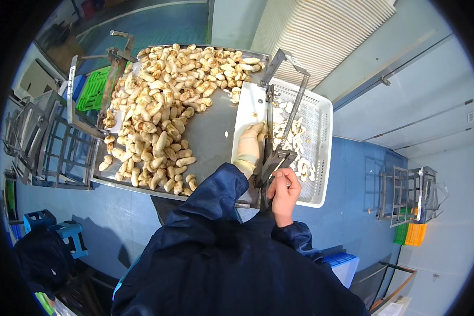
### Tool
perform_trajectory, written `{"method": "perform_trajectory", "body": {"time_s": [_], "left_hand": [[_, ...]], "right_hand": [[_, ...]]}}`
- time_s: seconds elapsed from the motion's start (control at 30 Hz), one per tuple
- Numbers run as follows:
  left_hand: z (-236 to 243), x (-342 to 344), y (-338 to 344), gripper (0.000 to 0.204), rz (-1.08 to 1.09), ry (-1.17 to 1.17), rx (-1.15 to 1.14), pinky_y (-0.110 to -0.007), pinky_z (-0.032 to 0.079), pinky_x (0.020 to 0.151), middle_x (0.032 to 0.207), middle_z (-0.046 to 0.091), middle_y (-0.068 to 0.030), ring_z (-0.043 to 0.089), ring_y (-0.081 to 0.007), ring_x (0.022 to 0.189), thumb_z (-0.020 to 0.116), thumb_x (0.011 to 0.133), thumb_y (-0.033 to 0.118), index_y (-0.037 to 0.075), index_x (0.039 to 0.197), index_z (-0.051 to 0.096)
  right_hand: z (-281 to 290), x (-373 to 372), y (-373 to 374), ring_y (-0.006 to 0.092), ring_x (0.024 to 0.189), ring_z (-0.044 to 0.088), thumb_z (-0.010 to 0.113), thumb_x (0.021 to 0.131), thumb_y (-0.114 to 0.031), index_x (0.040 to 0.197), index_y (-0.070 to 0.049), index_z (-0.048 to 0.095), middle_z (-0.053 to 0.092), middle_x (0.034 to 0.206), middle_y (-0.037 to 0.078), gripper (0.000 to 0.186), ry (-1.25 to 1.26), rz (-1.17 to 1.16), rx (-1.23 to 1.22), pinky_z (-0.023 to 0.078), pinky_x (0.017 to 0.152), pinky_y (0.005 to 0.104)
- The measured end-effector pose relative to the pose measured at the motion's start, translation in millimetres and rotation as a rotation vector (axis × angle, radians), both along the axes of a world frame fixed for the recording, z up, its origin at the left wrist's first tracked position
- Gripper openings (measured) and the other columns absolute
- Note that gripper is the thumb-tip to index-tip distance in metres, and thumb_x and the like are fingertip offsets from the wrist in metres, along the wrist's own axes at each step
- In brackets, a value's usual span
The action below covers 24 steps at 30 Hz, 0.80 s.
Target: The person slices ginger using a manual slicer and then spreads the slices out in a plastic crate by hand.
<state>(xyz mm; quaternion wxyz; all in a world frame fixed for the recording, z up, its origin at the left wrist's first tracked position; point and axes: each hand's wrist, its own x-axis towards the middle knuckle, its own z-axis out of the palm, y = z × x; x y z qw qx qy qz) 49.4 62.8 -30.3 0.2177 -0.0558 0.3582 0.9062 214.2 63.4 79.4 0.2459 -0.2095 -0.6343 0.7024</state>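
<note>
My left hand, in a pale glove, lies on a white board along the right side of the metal table. Its fingers are curled together by the metal edge, and whatever they hold is hidden. At the near end of a hinged metal cutter, my right hand is bare and closed around the cutter's handle, which is mostly covered by the fingers. Whole pale mushrooms with brownish caps are heaped on the table's left and far side. White mushroom slices lie beyond the cutter on the right.
A white perforated crate under the slices stands against the table's right side. The metal tabletop shows between heap and board. Stacked white trays rise at the far right. A metal rack stands farther right; a blue stool is at left.
</note>
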Motion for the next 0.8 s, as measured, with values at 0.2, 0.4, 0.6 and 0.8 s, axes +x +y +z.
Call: {"method": "perform_trajectory", "body": {"time_s": [0.2, 0.4, 0.6, 0.8], "left_hand": [[-14.4, -3.3, -9.9, 0.017, 0.025, 0.476, -0.580, -0.027, 0.046, 0.076, 0.087, 0.059, -0.0077, 0.057, -0.0165, 0.081, 0.056, 0.082, 0.004, -0.002, 0.097, 0.061], [3.0, -4.0, -18.3, 0.029, -0.034, 0.761, -0.971, -0.027, 0.046, 0.072, 0.086, 0.060, -0.0074, 0.057, -0.0167, 0.077, 0.056, 0.077, -0.008, 0.003, 0.103, 0.063], [-17.3, -15.1, 0.6, 0.028, -0.221, 0.368, -0.478, -0.024, 0.046, 0.074, 0.089, 0.064, -0.0066, 0.059, -0.0131, 0.081, 0.055, 0.080, -0.007, -0.001, 0.106, 0.060], [-16.5, -17.1, -17.1, 0.025, -0.205, 0.685, -0.805, -0.033, 0.047, 0.075, 0.089, 0.065, -0.0151, 0.062, -0.0279, 0.082, 0.062, 0.076, 0.004, 0.003, 0.100, 0.062]], "right_hand": [[-11.1, 3.9, -7.1, 0.0031, 0.041, 0.036, 0.050, 0.090, -0.009, 0.071, -0.005, 0.045, 0.043, 0.051, -0.002, 0.020, 0.001, -0.009, -0.073, 0.028, 0.039, 0.0193], [-11.2, 6.4, -8.6, 0.0037, 0.041, 0.035, 0.049, 0.091, -0.010, 0.069, -0.005, 0.043, 0.041, 0.049, -0.002, 0.023, -0.005, 0.013, -0.029, 0.027, 0.038, 0.0203], [-9.5, 5.7, 4.0, 0.0066, 0.041, 0.036, 0.042, 0.091, -0.012, 0.070, -0.003, 0.043, 0.041, 0.050, 0.000, 0.023, 0.075, 0.013, 0.079, 0.027, 0.039, 0.0202], [18.1, -5.2, -0.2, 0.0063, 0.042, 0.036, 0.040, 0.088, -0.008, 0.068, -0.004, 0.042, 0.039, 0.048, 0.000, 0.021, -0.022, 0.020, 0.074, 0.027, 0.040, 0.0202]]}}
